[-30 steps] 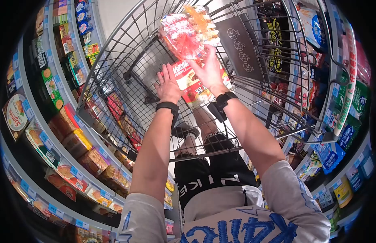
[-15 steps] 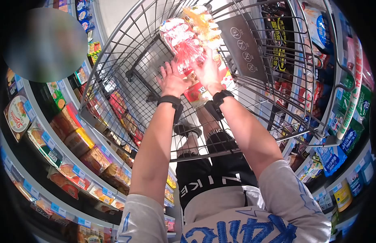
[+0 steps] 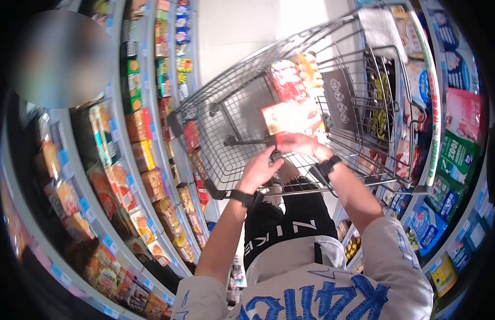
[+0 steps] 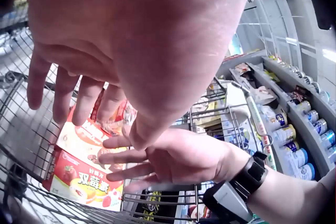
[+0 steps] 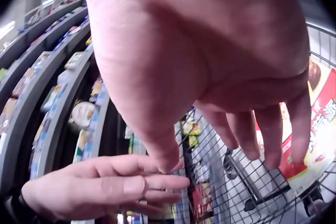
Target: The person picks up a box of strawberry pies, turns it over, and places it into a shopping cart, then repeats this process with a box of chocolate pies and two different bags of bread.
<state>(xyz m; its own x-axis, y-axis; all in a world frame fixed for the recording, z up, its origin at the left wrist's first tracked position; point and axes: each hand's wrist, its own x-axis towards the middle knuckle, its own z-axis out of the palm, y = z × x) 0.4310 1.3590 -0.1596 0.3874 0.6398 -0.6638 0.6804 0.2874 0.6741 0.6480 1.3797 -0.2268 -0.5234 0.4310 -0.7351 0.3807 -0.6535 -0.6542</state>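
Observation:
My left hand is held over the near side of the wire shopping cart, with nothing in its grasp. The right hand is beside it, fingers extended and pointing left, also holding nothing. In the left wrist view the two hands overlap, and the fingers look straight. A red and white printed food box lies in the cart just beyond the hands; fruit pictures show on its side. Past the box is a red and clear plastic-wrapped package, with an orange and yellow bag against it.
Shelves of packaged bread and snacks run along the left. More shelves with bagged goods stand on the right, past the cart's handle. A dark panel with round icons is set inside the cart. Pale floor lies ahead.
Both hands have left the box and drawn back toward the body, coming close together. The box stays in the cart. The head view has shifted, with the cart now further right.

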